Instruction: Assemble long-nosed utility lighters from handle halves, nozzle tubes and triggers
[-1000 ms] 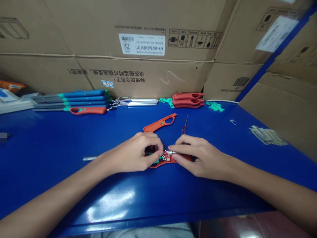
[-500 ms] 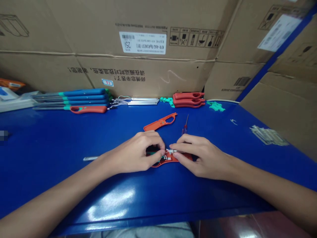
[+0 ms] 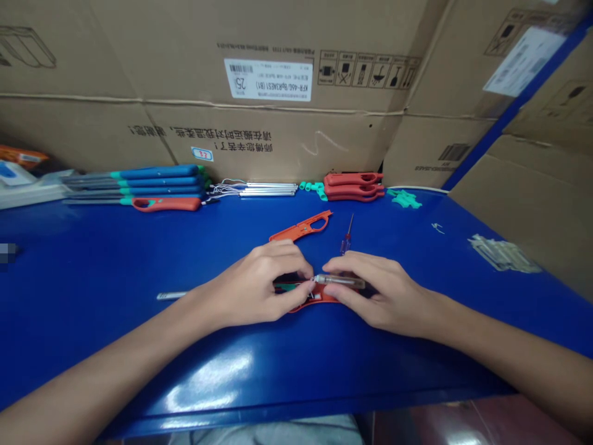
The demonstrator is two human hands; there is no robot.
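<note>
Over an orange lighter half-shell (image 3: 319, 305) on the table, a clear lighter fuel tank (image 3: 347, 282) with a metal valve tip lies nearly level. My right hand (image 3: 377, 287) grips the tank between thumb and fingers. At the valve end, my left hand (image 3: 273, 278) is closed in a pinch; what sits between its fingertips is too small to make out. Inside the shell, a green part (image 3: 286, 287) and a white wire show partly, the rest covered by my hands. From under my left wrist a metal tube (image 3: 170, 295) sticks out.
Just beyond my hands lie another orange half-shell (image 3: 301, 227) and a screwdriver (image 3: 346, 238). Along the cardboard wall (image 3: 278, 25) are stacked blue lighters (image 3: 157, 173), metal tubes (image 3: 269, 189), red shells (image 3: 353, 186) and green parts (image 3: 404, 198). Clear tanks (image 3: 503, 252) are piled at right.
The fuel tank now shows more of its clear body between my right fingers, which have spread slightly. My left fingertips have shifted right, onto the valve end.
</note>
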